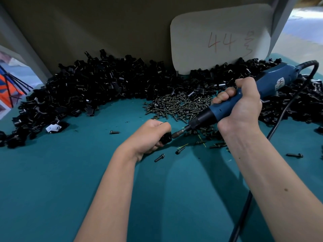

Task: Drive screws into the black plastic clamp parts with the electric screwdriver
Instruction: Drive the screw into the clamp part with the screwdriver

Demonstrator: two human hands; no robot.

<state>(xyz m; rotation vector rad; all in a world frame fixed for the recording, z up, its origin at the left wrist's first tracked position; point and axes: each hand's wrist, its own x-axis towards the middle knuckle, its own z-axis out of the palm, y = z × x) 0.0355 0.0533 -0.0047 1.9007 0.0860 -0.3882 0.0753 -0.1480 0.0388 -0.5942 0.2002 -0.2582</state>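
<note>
My left hand (148, 137) grips a black plastic clamp part (165, 138) at the middle of the teal table (70, 180). My right hand (243, 105) grips the blue electric screwdriver (225, 109), tilted down to the left. Its bit (177, 133) meets the right side of the clamp part. The screw under the bit is hidden. A heap of dark screws (180, 105) lies just behind the hands. A long pile of black clamp parts (97, 88) runs along the back of the table.
Loose screws (159, 157) lie near my hands, one (114, 132) to the left and one (294, 155) to the right. The screwdriver's black cable (244, 206) trails down past my right forearm. A white card marked 44 (220, 37) leans on the back wall.
</note>
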